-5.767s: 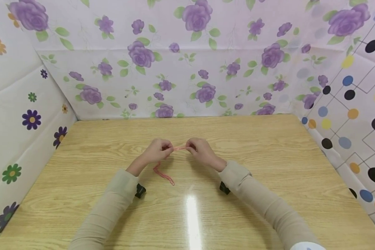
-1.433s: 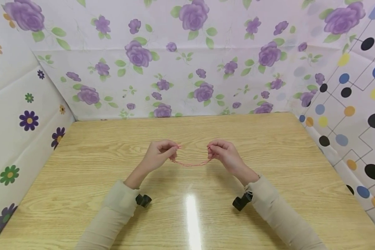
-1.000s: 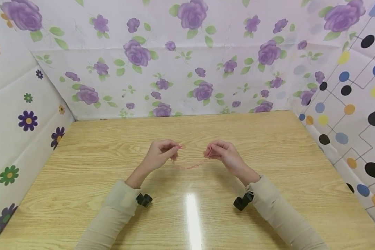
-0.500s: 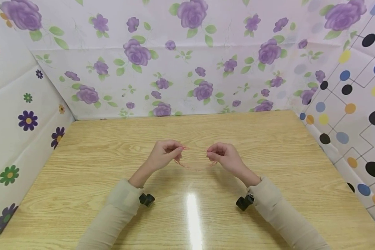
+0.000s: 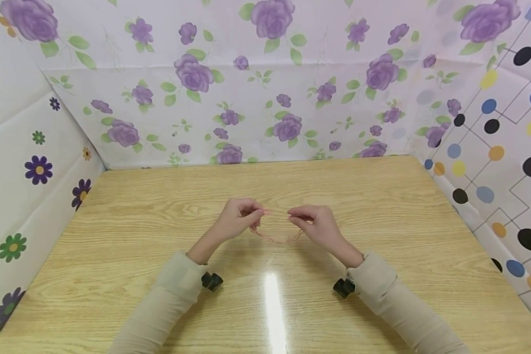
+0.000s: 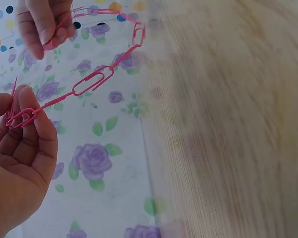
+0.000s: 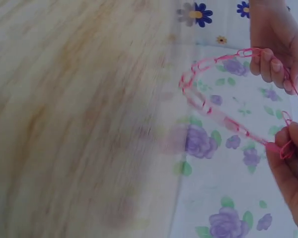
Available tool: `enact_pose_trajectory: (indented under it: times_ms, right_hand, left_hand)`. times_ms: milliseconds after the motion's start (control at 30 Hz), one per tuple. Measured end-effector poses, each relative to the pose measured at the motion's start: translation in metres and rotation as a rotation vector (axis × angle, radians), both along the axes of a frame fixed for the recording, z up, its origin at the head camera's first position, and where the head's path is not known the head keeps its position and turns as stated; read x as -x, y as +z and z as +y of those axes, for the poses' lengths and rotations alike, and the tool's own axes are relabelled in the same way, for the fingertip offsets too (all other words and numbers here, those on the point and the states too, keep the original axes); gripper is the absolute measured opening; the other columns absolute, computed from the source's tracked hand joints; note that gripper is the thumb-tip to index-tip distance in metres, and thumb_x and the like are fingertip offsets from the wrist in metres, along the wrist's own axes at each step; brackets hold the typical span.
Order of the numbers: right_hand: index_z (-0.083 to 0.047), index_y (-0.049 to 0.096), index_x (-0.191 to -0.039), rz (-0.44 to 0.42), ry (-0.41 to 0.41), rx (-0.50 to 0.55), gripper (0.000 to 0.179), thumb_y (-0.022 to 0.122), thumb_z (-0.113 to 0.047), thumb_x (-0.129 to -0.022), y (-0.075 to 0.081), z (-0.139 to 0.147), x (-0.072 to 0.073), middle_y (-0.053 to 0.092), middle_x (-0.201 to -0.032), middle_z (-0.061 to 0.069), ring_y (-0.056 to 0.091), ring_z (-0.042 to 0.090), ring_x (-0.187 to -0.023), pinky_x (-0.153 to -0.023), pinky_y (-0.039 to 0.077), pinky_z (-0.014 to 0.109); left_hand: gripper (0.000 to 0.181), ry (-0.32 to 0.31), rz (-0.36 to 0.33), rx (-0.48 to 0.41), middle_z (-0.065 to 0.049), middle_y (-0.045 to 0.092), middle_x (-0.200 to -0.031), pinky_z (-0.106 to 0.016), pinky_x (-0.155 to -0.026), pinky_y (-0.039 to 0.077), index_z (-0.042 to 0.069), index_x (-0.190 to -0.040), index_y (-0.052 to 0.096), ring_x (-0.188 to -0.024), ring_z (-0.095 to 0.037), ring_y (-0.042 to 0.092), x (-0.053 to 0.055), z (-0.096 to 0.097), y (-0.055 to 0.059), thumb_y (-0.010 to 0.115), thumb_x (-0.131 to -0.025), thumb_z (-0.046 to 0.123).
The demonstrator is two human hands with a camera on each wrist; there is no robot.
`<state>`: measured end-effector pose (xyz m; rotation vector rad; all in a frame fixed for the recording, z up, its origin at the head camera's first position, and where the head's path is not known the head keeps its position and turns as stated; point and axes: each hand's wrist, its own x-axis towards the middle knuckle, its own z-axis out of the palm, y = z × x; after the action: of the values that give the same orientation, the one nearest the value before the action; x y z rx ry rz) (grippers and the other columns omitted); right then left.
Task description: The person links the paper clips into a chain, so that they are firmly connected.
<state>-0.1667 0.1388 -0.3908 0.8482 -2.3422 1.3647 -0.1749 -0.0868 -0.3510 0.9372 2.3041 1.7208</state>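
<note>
A chain of pink paper clips hangs in a loose curve between my two hands, above the table. My left hand pinches the clip at one end between thumb and forefinger, and that clip's tip sticks out toward the right. In the left wrist view the chain runs across the left fingers. My right hand pinches the other end, with a pink clip showing past its fingertips in the right wrist view. A short gap separates the two ends. Part of the chain near each hand is hidden by the fingers.
The wooden table lies under both hands, with a bright reflection at its front middle. Floral cloth stands behind it, and a dotted cloth is on the right. Black wrist cameras sit at the cuffs.
Earlier the hands were close together, with part of the chain hanging from the left one. They then moved apart with the chain between them, and over the last second have drawn nearer again.
</note>
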Motion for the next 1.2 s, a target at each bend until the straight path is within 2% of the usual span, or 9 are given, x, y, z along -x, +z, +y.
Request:
enact_pose_trajectory:
  times_ms: [167,300,533,967,1200]
  right_hand:
    - [0.001,0.067,-0.079,0.215,0.008,-0.023,0.009,0.072,0.003,-0.072,0.001,-0.006,0.000,0.068,-0.075,0.010,0.067,0.017,-0.067,-0.061,0.051,0.019]
    - [0.000,0.066,-0.078,0.290,0.009,-0.073,0.011,0.074,0.002,-0.071,0.002,-0.008,0.000,0.067,-0.073,0.009,0.066,0.016,-0.065,-0.060,0.050,0.017]
    - [0.000,0.065,-0.078,0.337,-0.006,-0.124,0.013,0.075,0.002,-0.070,0.001,-0.008,0.000,0.067,-0.073,0.008,0.066,0.015,-0.063,-0.057,0.051,0.019]
    - [-0.001,0.065,-0.078,0.357,-0.001,-0.149,0.011,0.073,0.001,-0.072,0.002,-0.010,-0.002,0.066,-0.071,0.006,0.065,0.014,-0.062,-0.056,0.051,0.020]
    - [-0.001,0.065,-0.078,0.357,0.006,-0.141,0.010,0.073,0.002,-0.072,0.001,-0.010,-0.003,0.066,-0.071,0.006,0.065,0.015,-0.062,-0.056,0.051,0.020]
  left_hand:
    - [0.014,-0.037,-0.044,0.021,-0.026,0.055,-0.064,-0.046,-0.054,0.049,-0.010,-0.085,0.061,-0.056,-0.037,0.055,-0.002,0.006,0.001,0.051,-0.090,-0.002]
    - [0.014,-0.043,-0.076,0.008,-0.024,0.055,-0.063,-0.046,-0.054,0.049,-0.010,-0.084,0.061,-0.054,-0.035,0.055,-0.004,0.009,0.000,0.050,-0.090,-0.003]
    - [0.014,-0.039,-0.089,0.015,-0.023,0.055,-0.061,-0.045,-0.051,0.049,-0.009,-0.080,0.061,-0.051,-0.025,0.054,-0.004,0.013,-0.001,0.051,-0.088,-0.004]
    - [0.016,-0.069,-0.091,0.027,-0.022,0.054,-0.058,-0.051,-0.050,0.048,-0.009,-0.077,0.060,-0.050,-0.037,0.052,-0.004,0.018,-0.001,0.050,-0.088,-0.005]
    - [0.016,-0.073,-0.076,0.039,-0.022,0.053,-0.057,-0.048,-0.047,0.047,-0.009,-0.075,0.059,-0.048,-0.039,0.051,-0.004,0.018,-0.001,0.050,-0.088,-0.006]
